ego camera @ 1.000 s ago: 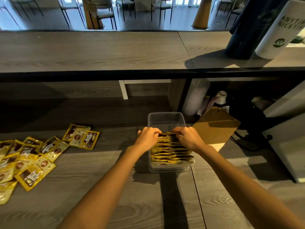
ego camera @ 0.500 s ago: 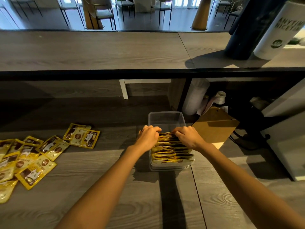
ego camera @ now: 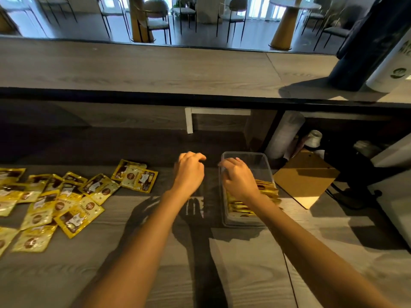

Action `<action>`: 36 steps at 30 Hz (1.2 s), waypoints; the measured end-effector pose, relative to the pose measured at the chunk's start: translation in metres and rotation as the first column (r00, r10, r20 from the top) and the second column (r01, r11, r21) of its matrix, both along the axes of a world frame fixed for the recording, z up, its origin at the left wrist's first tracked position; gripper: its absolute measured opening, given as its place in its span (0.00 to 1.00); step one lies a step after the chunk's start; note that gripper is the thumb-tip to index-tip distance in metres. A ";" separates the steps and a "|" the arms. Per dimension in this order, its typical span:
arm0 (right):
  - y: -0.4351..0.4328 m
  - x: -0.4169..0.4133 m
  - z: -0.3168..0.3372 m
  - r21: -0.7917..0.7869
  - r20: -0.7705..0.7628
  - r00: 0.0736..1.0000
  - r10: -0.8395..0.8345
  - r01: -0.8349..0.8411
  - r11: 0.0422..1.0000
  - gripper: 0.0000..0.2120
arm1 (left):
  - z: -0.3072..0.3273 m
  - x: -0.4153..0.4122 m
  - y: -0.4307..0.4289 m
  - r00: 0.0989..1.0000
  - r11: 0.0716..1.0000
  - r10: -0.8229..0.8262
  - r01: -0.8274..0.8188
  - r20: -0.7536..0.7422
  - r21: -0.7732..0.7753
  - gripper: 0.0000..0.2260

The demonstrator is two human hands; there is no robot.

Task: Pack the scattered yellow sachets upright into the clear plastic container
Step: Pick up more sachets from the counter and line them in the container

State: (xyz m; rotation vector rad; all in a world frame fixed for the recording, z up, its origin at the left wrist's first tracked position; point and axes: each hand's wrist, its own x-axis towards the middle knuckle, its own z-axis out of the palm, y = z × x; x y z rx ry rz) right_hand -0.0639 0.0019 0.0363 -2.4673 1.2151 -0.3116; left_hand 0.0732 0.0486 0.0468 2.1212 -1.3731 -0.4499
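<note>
some sachets (ego camera: 268,192) hidden under right hand (ego camera: 239,180), grip unclear; left fingers (ego camera: 196,155) slack, empty.

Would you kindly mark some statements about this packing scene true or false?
1. The left hand is inside the clear container. False: it is over the table, left of it.
2. Loose yellow sachets lie on the table's left. True.
3. The packed sachets fill the container to its far wall. False: the far end is bare.
4. A brown board lies right of the container. True.
5. The right hand is over the container. True.
</note>
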 end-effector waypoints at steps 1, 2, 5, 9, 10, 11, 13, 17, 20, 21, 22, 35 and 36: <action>0.010 0.014 -0.002 0.024 0.024 1.000 0.010 -0.011 1.000 0.18 | -0.001 0.012 0.010 0.998 0.998 0.064 -0.064 -0.013 -0.005 0.16; 0.020 0.027 -0.006 0.055 0.032 0.999 0.019 -0.021 0.998 0.20 | -0.004 0.024 0.021 0.991 0.991 0.131 -0.131 -0.032 -0.001 0.16; 0.052 0.065 -0.021 0.145 -0.003 0.995 0.095 -0.094 0.985 0.22 | -0.019 0.061 0.059 0.947 0.950 0.311 -0.308 -0.081 0.049 0.15; 0.096 0.118 -0.052 0.318 -0.085 0.964 0.250 -0.212 0.924 0.22 | -0.049 0.112 0.119 0.914 0.893 0.403 -0.384 -0.039 0.234 0.19; 0.107 0.131 -0.060 0.354 -0.106 0.952 0.287 -0.233 0.906 0.23 | -0.058 0.125 0.133 0.914 0.875 0.406 -0.383 -0.018 0.297 0.20; 0.117 0.143 -0.066 0.376 -0.124 0.939 0.320 -0.254 0.891 0.22 | -0.067 0.138 0.145 0.915 0.855 0.402 -0.377 0.001 0.356 0.21; 0.135 0.164 -0.076 0.397 -0.141 0.921 0.363 -0.283 0.873 0.21 | -0.082 0.162 0.167 0.920 0.819 0.392 -0.358 0.020 0.449 0.24; 0.155 0.197 -0.086 0.397 -0.147 0.917 0.372 -0.290 0.871 0.20 | -0.100 0.188 0.190 0.943 0.779 0.332 -0.296 0.037 0.552 0.26; 0.159 0.212 -0.090 0.385 -0.138 0.920 0.368 -0.293 0.875 0.21 | -0.107 0.187 0.199 0.965 0.773 0.260 -0.236 0.046 0.589 0.26; 0.160 0.216 -0.091 0.380 -0.131 0.922 0.365 -0.294 0.877 0.21 | -0.108 0.184 0.200 0.967 0.778 0.248 -0.232 0.054 0.584 0.26; 0.161 0.220 -0.093 0.373 -0.127 0.924 0.361 -0.293 0.880 0.22 | -0.106 0.182 0.201 0.967 0.790 0.247 -0.236 0.058 0.566 0.25; 0.177 0.255 -0.102 0.292 -0.359 0.809 0.465 -0.376 0.879 0.25 | -0.109 0.253 0.206 0.890 0.796 0.448 -0.441 0.085 0.414 0.28; 0.178 0.257 -0.103 0.300 -0.376 0.792 0.481 -0.387 0.872 0.25 | -0.114 0.258 0.208 0.892 0.784 0.447 -0.430 0.074 0.448 0.28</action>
